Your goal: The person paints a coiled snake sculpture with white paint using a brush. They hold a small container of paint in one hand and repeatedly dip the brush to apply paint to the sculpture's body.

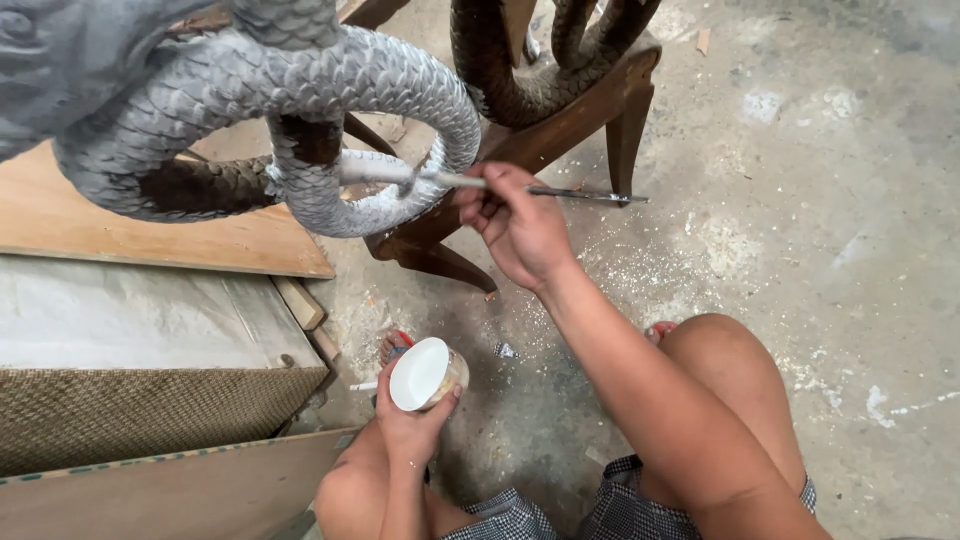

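Bare knees and checked shorts fill the bottom edge of the view, where the person sits low on the dusty concrete floor (800, 200). Largest of all is the carved, scaled serpent coil (250, 110) looping across the top left; most of its scales already carry pale grey paint, while a dark brown patch (305, 140) on the inner loop and a longer brown stretch (200, 185) low on the left are bare wood. A second coiled carving (520, 70) at the top centre, resting on a brown wooden stand (600, 100), is wholly unpainted. A wooden board (150, 230) lies under the grey coil, with a woven mat (150, 410) towards the lower left. The right hand (515, 225) has its grip pinched round a thin paintbrush (480, 182), whose tip touches the underside of the grey loop. The left hand (410, 425) has its grip wrapped round a small paint cup (428, 375) with a white rim, held just above the floor between the knees. By my judgement the grey coat is well advanced on this coil, with the brown patches left.
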